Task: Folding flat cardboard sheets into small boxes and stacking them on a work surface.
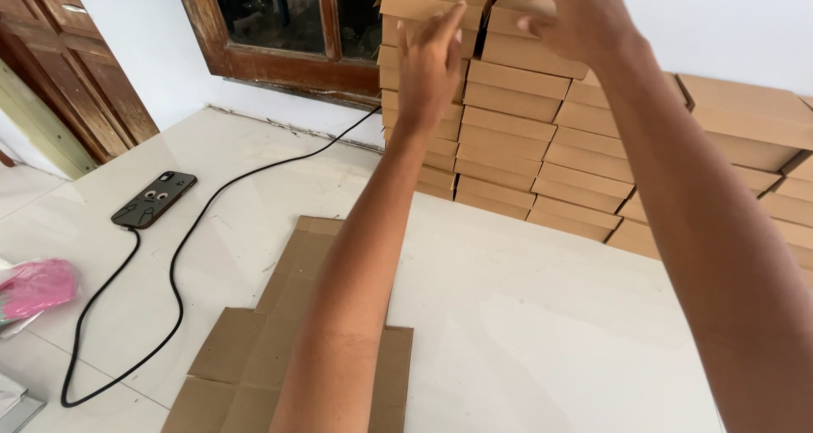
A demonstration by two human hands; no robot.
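Your right hand [584, 18] grips the top box [529, 39] of the second stack, fingers closed over its lid. Your left hand [430, 60] hovers beside the neighbouring stack of boxes [423, 119], fingers released. Flat cardboard blanks [254, 357] lie on the white worktop [525, 314], near a phone [154, 199] and its black cable [174, 272].

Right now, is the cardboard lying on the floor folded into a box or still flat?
Flat. The cardboard sheet lies unfolded, its flaps spread on the floor.
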